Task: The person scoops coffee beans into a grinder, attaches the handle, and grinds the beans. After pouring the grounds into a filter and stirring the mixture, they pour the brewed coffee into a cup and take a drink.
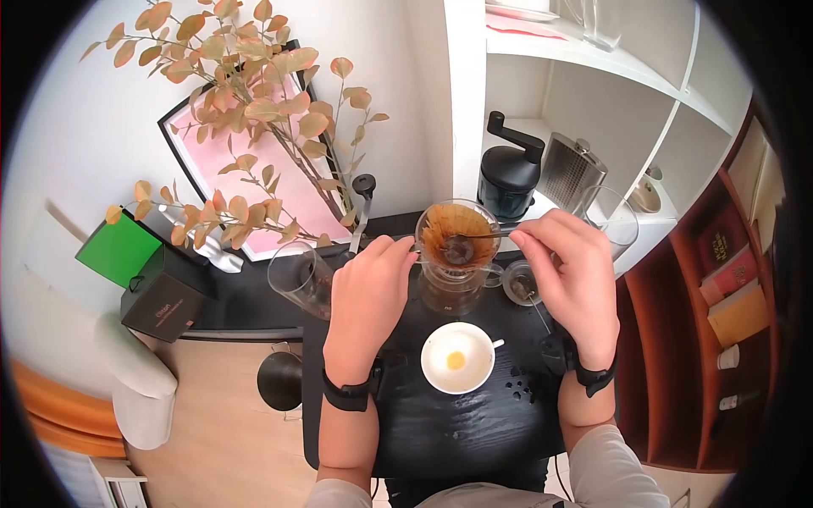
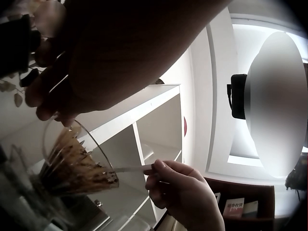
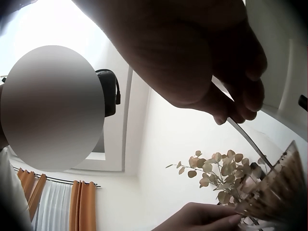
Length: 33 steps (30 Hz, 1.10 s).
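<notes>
A glass dripper with a brown-stained paper filter point(image 1: 440, 224) sits on a glass server point(image 1: 449, 292) in the head view. My right hand point(image 1: 572, 275) pinches the handle of a thin metal utensil point(image 1: 487, 235), whose far end reaches into the filter. At the dripper's left side, my left hand point(image 1: 370, 296) has its fingertips at the rim; the left wrist view shows them on the glass edge too. Dark grounds cling to the filter point(image 2: 77, 168). A white cup point(image 1: 436, 360) with a little yellowish liquid stands in front of the server.
Left of the dripper stand a tilted-looking glass point(image 1: 296, 275) and a black box point(image 1: 165, 296). A round glass lid-like dish point(image 1: 518, 284) lies by my right hand. Behind are a black grinder point(image 1: 508, 173), a flask point(image 1: 574, 165) and another glass point(image 1: 622, 224). Water drops dot the black table point(image 1: 423, 440).
</notes>
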Tool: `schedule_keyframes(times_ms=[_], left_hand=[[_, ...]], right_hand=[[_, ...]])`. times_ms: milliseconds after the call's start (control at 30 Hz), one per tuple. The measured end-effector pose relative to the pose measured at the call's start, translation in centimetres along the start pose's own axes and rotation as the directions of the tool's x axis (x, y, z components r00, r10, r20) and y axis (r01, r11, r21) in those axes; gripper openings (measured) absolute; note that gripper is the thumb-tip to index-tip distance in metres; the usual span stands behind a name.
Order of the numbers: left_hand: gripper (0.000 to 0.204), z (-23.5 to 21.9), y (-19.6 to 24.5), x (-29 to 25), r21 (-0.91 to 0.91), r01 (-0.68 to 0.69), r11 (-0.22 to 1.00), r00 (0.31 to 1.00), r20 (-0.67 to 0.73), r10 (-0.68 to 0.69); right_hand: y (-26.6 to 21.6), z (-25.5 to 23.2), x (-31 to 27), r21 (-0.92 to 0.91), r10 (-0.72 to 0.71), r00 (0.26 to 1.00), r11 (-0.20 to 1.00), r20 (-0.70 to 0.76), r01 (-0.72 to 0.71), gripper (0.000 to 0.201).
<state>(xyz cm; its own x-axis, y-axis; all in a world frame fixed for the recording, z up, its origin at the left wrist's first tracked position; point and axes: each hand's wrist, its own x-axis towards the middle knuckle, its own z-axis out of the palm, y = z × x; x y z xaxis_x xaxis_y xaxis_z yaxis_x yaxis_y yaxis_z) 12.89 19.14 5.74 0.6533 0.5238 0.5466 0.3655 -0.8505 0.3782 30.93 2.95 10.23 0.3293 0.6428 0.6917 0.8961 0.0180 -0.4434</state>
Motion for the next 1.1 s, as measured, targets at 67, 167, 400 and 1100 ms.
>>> schedule_keyframes(times_ms=[67, 167, 400, 1100], left_hand=[[0.017, 0.2, -0.3, -0.1, 0.049, -0.041, 0.998, 0.999, 0.01, 0.041], [0.018, 0.3, -0.5, -0.1, 0.025, -0.039, 0.999, 0.999, 0.006, 0.039], [0.018, -0.2, 0.1, 0.0, 0.043, -0.029, 0.999, 0.999, 0.033, 0.028], [0.021, -0.1, 0.3, 0.1, 0.009, 0.005, 1.0, 1.0, 0.031, -0.005]], right_hand=[[0.2, 0.4, -0.2, -0.056, -0.01, 1.0, 0.998, 0.001, 0.011, 0.008], [0.3, 0.5, -0.5, -0.106, -0.019, 1.0, 0.994, 0.025, 0.021, 0.01], [0.1, 0.1, -0.4, -0.018, -0.02, 1.0, 1.0, -0.001, 0.02, 0.01], [0.7, 0.8, -0.1, -0.101, -0.005, 1.0, 0.995, 0.01, 0.006, 0.01]])
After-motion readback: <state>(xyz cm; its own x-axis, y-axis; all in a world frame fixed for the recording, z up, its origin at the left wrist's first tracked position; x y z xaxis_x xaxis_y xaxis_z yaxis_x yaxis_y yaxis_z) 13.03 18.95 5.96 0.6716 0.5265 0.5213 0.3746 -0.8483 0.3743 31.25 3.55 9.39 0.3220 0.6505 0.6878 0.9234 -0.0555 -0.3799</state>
